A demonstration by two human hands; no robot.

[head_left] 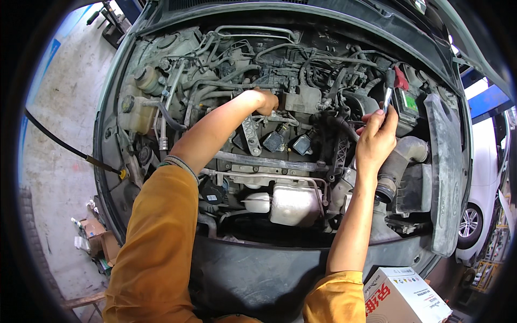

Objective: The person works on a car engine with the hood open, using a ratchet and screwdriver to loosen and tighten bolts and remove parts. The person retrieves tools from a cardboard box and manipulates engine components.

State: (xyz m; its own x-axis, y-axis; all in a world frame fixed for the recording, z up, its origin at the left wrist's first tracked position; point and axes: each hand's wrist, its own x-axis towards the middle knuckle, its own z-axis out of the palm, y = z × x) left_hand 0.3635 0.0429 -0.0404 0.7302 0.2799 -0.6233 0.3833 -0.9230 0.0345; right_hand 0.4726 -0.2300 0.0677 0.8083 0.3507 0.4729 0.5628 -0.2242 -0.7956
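My left hand (266, 102) reaches into the middle of the car engine (293, 207), its fingers curled down among hoses behind the ignition coils (274, 141). What the fingertips hold there, if anything, is hidden. My right hand (375, 141) is raised over the right side of the engine bay, closed round a hand tool with a chrome shank and dark grip (388, 92). The tool points upward, its dark end near the battery (405, 107) and a red terminal cover (401, 78). Its lower end is hidden in my palm.
A loose-ended air intake hose (396, 167) lies right of my right forearm. A long grey trim panel (446, 177) rests along the right fender. At the front right stands a cardboard box (401, 296). The raised hood (482, 43) edges the upper right; a coolant tank (134, 114) sits left.
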